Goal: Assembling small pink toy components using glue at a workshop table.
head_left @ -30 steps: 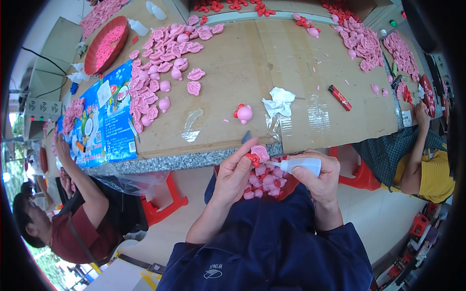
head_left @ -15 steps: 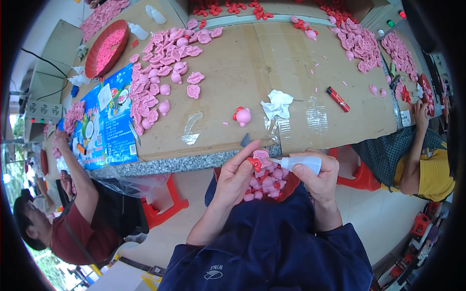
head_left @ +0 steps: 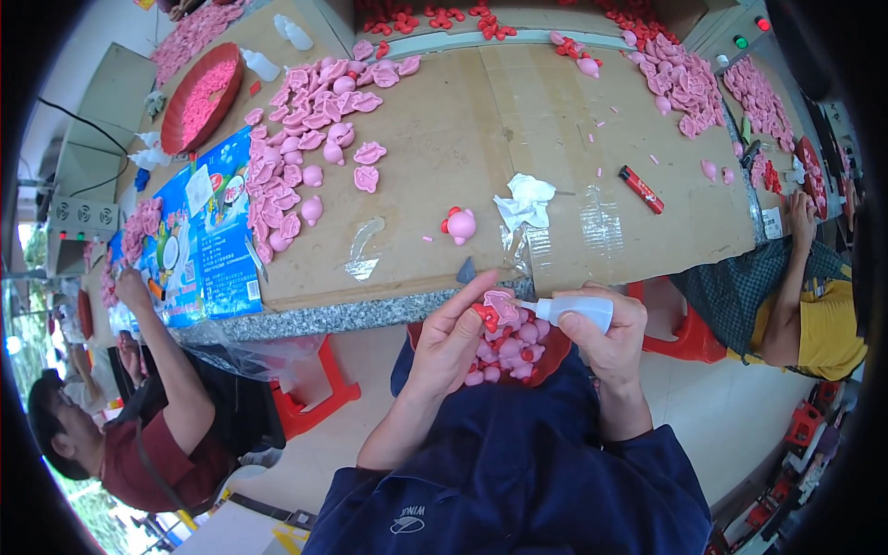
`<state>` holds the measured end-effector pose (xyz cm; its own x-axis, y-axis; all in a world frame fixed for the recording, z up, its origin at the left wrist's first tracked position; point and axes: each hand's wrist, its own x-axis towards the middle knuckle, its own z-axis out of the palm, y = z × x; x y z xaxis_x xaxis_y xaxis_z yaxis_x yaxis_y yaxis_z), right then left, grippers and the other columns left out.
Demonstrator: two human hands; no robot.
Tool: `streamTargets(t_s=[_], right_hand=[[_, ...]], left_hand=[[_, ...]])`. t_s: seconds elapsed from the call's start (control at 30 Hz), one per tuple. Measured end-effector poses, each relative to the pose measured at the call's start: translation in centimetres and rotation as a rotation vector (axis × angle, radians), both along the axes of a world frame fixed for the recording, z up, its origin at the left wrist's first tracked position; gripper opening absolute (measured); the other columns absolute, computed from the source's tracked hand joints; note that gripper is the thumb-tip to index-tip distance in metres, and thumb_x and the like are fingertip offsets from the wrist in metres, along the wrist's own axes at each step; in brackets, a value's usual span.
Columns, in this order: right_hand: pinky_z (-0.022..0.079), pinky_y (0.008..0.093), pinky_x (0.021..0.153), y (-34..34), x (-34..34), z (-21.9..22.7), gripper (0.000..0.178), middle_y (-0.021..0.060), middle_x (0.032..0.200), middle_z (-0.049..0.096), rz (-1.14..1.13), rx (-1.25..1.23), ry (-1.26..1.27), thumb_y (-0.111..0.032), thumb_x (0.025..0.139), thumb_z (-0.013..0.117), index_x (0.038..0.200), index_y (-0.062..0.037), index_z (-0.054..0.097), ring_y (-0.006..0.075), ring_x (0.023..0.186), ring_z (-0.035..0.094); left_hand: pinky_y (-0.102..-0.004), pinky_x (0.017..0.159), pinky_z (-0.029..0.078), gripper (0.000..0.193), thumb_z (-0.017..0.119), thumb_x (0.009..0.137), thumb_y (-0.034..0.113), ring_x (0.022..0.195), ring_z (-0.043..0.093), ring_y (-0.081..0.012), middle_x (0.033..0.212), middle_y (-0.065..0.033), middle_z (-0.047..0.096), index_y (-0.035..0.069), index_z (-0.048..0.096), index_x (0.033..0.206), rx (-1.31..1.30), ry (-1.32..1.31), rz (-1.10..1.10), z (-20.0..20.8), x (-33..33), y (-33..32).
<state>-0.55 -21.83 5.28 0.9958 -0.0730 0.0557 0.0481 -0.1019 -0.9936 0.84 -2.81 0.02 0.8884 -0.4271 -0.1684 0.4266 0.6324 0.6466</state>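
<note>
Over my lap, my left hand (head_left: pixel 447 340) pinches a small pink plastic piece (head_left: pixel 500 306) with a red part (head_left: pixel 486 317) beside it. Closed around a translucent white squeeze bottle (head_left: pixel 585 311) is my right hand (head_left: pixel 611 340). The bottle lies tilted sideways, and its narrow nozzle points left, at the edge of the pink piece; whether the tip touches it I cannot tell. Beneath both hands a red bowl (head_left: pixel 558 356) holds several round pink pieces with red bits. On the table ahead sits one pink ball-shaped piece (head_left: pixel 462 227) with a red part on it.
Crumpled white tissue (head_left: pixel 527 201) and a red marker-like stick (head_left: pixel 641 189) lie on the cardboard-covered table (head_left: pixel 444 129). Pink pieces are heaped at left (head_left: pixel 277 176) and right (head_left: pixel 682 83). Co-workers sit on both sides, one in a maroon shirt (head_left: pixel 139 462), another in yellow (head_left: pixel 819 328).
The bottle's nozzle has shifted slightly along the pink piece, which is turned a little in my left fingers. At left, the co-worker's arm has moved.
</note>
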Motion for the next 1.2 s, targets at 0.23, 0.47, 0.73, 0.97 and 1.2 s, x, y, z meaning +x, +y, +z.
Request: streamTargets(t_s=[0.23,0.47,0.73,0.97,1.2], right_hand=[[0.042,0.0212,0.053,-0.02,-0.01,0.22,0.016,0.0080,0.068,0.062,-0.022,-0.018,0.000,-0.005,0.073,0.069,0.087,0.0042,0.066,0.0106,0.060,0.058],[0.042,0.0217,0.052,-0.13,-0.08,0.17,0.017,0.0079,0.069,0.062,-0.031,-0.043,0.001,-0.006,0.072,0.070,0.086,0.0041,0.066,0.0112,0.060,0.057],[0.038,0.0240,0.049,0.14,-0.21,0.05,0.022,0.0080,0.063,0.059,-0.071,-0.188,-0.062,-0.008,0.068,0.073,0.085,0.0041,0.066,0.0128,0.054,0.052],[0.037,0.0244,0.048,0.41,-0.35,0.10,0.023,0.0074,0.061,0.057,-0.108,-0.213,-0.091,-0.008,0.066,0.074,0.084,0.0035,0.066,0.0131,0.053,0.050],[0.037,0.0241,0.049,0.16,-0.50,0.09,0.023,0.0075,0.062,0.058,-0.127,-0.152,-0.080,-0.007,0.066,0.073,0.086,0.0034,0.066,0.0129,0.054,0.050]], left_hand=[[-0.0367,0.100,0.034,0.045,0.048,0.092,0.016,0.114,0.048,-0.0234,0.120,-0.0171,0.051,-0.003,0.036,0.131,-0.021,0.000,0.010,0.08,0.07,0.01],[-0.0366,0.100,0.034,0.046,0.048,0.092,0.016,0.114,0.048,-0.0233,0.121,-0.0173,0.050,-0.003,0.036,0.132,-0.040,0.004,0.021,-0.05,-0.02,0.29],[-0.0375,0.100,0.034,0.048,0.050,0.090,0.011,0.116,0.046,-0.0219,0.126,-0.0154,0.048,-0.002,0.033,0.133,-0.059,0.014,0.071,-0.30,0.01,0.46],[-0.0383,0.103,0.031,0.050,0.049,0.089,0.007,0.120,0.043,-0.0224,0.132,-0.0147,0.041,0.001,0.031,0.135,-0.070,-0.003,0.080,0.02,0.15,0.49],[-0.0387,0.103,0.030,0.049,0.049,0.090,0.006,0.122,0.040,-0.0221,0.133,-0.0145,0.040,0.000,0.030,0.135,-0.086,-0.034,0.106,-0.14,0.19,0.54]])
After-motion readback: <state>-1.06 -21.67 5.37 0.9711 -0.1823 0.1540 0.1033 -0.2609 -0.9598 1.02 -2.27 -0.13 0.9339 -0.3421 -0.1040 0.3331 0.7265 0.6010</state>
